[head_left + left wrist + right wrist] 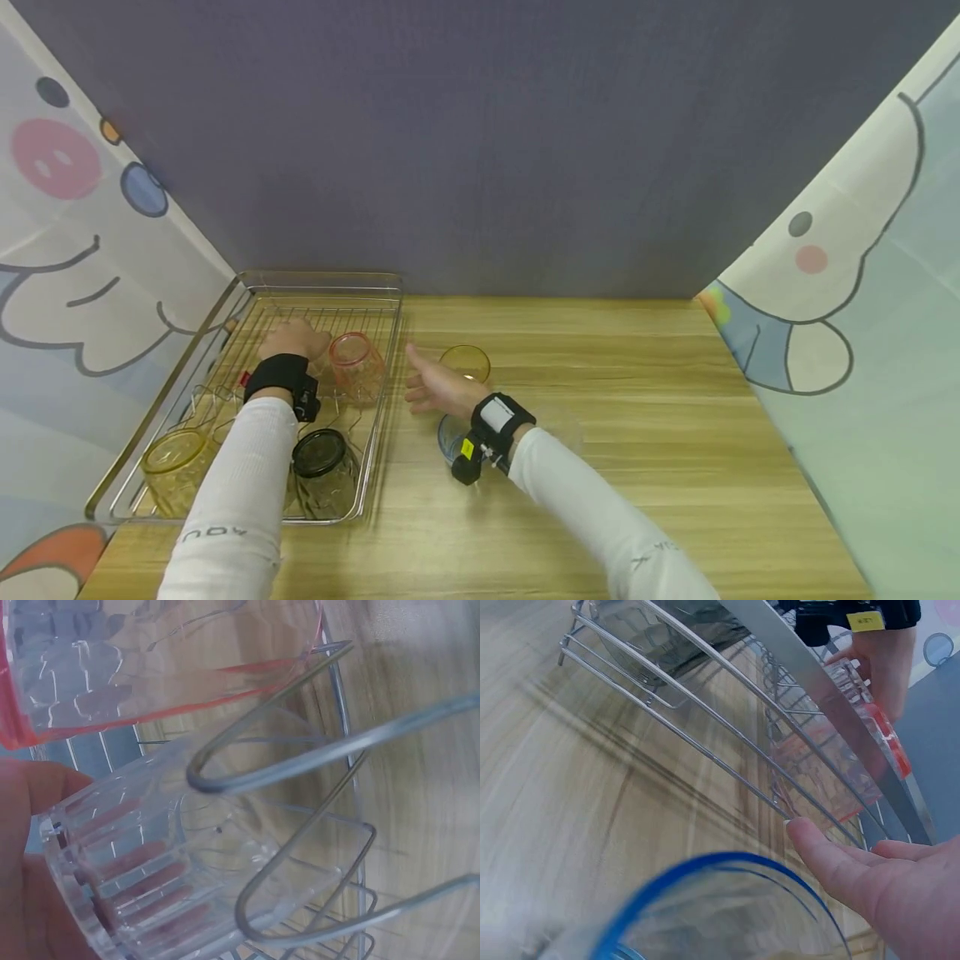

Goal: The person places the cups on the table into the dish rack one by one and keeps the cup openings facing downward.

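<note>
My left hand [296, 340] is inside the wire dish rack [322, 282], beside an upturned pink glass [357, 362]. In the left wrist view its thumb and fingers grip a clear ribbed glass [165, 862] among the wire prongs, just under the pink glass [150, 660]. My right hand [435, 387] hovers over the wooden table right of the rack, fingers straight, thumb up, holding nothing. An amber glass [465, 362] stands just beyond it. A blue-rimmed glass [452, 437] stands under that wrist, and its rim [720, 907] fills the bottom of the right wrist view.
A yellow glass [174, 462] and a dark glass [321, 458] sit in the rack's near end. The rack occupies the table's left side. A grey wall runs behind, with patterned curtains on both sides. Bare wood extends to the right.
</note>
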Demonstrator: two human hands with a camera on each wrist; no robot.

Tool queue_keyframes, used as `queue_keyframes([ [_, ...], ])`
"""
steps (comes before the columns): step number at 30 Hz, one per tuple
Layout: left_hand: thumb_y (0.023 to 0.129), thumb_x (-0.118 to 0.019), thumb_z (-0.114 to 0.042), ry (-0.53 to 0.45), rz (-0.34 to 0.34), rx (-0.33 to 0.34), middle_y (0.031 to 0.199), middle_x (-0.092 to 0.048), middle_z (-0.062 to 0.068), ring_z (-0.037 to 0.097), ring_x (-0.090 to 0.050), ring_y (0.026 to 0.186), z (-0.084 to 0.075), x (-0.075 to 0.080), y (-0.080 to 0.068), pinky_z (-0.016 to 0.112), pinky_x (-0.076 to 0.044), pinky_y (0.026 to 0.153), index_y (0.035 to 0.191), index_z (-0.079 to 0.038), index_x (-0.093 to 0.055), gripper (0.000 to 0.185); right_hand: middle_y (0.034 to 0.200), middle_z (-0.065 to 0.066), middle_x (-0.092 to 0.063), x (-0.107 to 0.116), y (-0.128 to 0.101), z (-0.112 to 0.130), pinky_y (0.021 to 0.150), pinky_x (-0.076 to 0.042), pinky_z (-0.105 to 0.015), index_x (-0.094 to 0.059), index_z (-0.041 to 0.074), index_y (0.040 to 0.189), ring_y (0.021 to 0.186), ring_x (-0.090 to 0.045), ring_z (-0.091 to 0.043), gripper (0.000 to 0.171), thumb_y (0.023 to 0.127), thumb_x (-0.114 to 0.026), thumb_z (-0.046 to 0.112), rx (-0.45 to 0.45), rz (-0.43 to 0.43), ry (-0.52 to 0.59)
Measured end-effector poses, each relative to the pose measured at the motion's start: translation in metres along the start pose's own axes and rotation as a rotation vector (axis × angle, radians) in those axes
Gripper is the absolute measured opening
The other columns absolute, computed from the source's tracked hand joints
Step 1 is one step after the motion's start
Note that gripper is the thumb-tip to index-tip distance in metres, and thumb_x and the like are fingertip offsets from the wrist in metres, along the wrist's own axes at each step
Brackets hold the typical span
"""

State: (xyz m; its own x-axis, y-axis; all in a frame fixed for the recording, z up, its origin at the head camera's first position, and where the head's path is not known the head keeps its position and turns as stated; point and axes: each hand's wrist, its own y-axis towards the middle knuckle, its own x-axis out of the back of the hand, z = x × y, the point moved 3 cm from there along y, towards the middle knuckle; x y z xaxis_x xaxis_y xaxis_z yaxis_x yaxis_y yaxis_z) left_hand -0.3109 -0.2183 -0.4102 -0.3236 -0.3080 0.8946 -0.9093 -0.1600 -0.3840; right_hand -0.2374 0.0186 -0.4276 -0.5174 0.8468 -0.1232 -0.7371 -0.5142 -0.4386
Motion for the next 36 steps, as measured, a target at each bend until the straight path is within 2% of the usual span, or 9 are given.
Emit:
queue_keyframes([
  [3, 0.100, -0.033, -0.042, 0.000, 0.010, -0.001, 0.141, -0.038, 0.044, 0.059, -0.041, 0.127, -0.001, 0.001, 0.000, 0.065, -0.043, 0.101, 0.142, 0.012, -0.040, 0.069, 0.158, -0.034, -0.020, -0.001, 0.001, -0.003, 0.115, -0.037, -0.054, -0.008, 0.008, 0.159, 0.142, -0.034, -0.050, 0.075, 0.104, -0.022, 0.057, -0.002, 0.002, -0.002],
  [8, 0.101, -0.031, -0.041, 0.003, 0.005, -0.019, 0.137, -0.041, 0.045, 0.060, -0.044, 0.124, -0.001, 0.003, -0.001, 0.064, -0.046, 0.098, 0.141, 0.014, -0.040, 0.069, 0.157, -0.034, -0.022, -0.003, 0.000, -0.006, 0.114, -0.039, -0.054, -0.011, 0.006, 0.159, 0.140, -0.036, -0.050, 0.077, 0.104, -0.024, 0.058, 0.001, -0.006, 0.004],
  [12, 0.101, -0.031, -0.042, 0.024, -0.007, -0.026, 0.137, -0.041, 0.046, 0.061, -0.043, 0.124, 0.002, 0.003, 0.000, 0.066, -0.044, 0.099, 0.141, 0.015, -0.039, 0.071, 0.157, -0.033, -0.024, -0.005, -0.002, -0.006, 0.113, -0.041, -0.052, -0.012, 0.008, 0.159, 0.140, -0.037, -0.049, 0.077, 0.103, -0.024, 0.060, -0.002, -0.007, -0.013],
  [19, 0.103, -0.027, -0.048, 0.041, 0.008, -0.017, 0.139, -0.038, 0.046, 0.061, -0.040, 0.127, 0.002, 0.004, 0.000, 0.066, -0.040, 0.104, 0.144, 0.016, -0.035, 0.077, 0.156, -0.035, -0.024, -0.007, -0.004, -0.007, 0.113, -0.040, -0.055, -0.013, 0.001, 0.157, 0.140, -0.036, -0.051, 0.079, 0.104, -0.024, 0.059, 0.003, 0.007, 0.002],
  [26, 0.101, -0.013, -0.058, -0.077, 0.057, 0.005, 0.149, -0.024, 0.045, 0.063, -0.025, 0.135, 0.005, 0.003, 0.000, 0.073, -0.026, 0.109, 0.150, 0.012, -0.023, 0.087, 0.156, -0.034, -0.026, -0.001, -0.006, -0.006, 0.112, -0.041, -0.054, -0.015, 0.002, 0.157, 0.139, -0.039, -0.049, 0.078, 0.104, -0.022, 0.058, 0.018, -0.005, -0.007],
  [29, 0.100, -0.010, -0.060, -0.113, 0.073, -0.009, 0.151, -0.020, 0.044, 0.064, -0.020, 0.137, 0.006, 0.003, 0.001, 0.078, -0.019, 0.108, 0.152, 0.011, -0.020, 0.088, 0.156, -0.034, -0.025, 0.002, -0.008, -0.006, 0.113, -0.039, -0.054, -0.015, 0.001, 0.157, 0.140, -0.038, -0.049, 0.077, 0.104, -0.022, 0.057, 0.016, 0.001, 0.010],
  [33, 0.099, -0.006, -0.063, -0.157, 0.051, -0.052, 0.154, -0.018, 0.041, 0.065, -0.016, 0.137, 0.008, 0.004, 0.002, 0.082, -0.011, 0.107, 0.154, 0.006, -0.021, 0.090, 0.156, -0.035, -0.024, 0.007, -0.010, -0.004, 0.115, -0.037, -0.055, -0.015, 0.000, 0.157, 0.141, -0.035, -0.050, 0.076, 0.105, -0.021, 0.056, 0.020, 0.000, 0.037],
  [36, 0.098, -0.007, -0.066, -0.211, 0.005, -0.092, 0.155, -0.022, 0.037, 0.065, -0.017, 0.137, 0.006, 0.008, 0.000, 0.083, -0.008, 0.106, 0.155, 0.000, -0.022, 0.089, 0.156, -0.035, -0.024, 0.012, -0.011, -0.001, 0.115, -0.036, -0.056, -0.015, 0.000, 0.156, 0.142, -0.034, -0.050, 0.076, 0.105, -0.021, 0.056, 0.029, 0.003, 0.052],
])
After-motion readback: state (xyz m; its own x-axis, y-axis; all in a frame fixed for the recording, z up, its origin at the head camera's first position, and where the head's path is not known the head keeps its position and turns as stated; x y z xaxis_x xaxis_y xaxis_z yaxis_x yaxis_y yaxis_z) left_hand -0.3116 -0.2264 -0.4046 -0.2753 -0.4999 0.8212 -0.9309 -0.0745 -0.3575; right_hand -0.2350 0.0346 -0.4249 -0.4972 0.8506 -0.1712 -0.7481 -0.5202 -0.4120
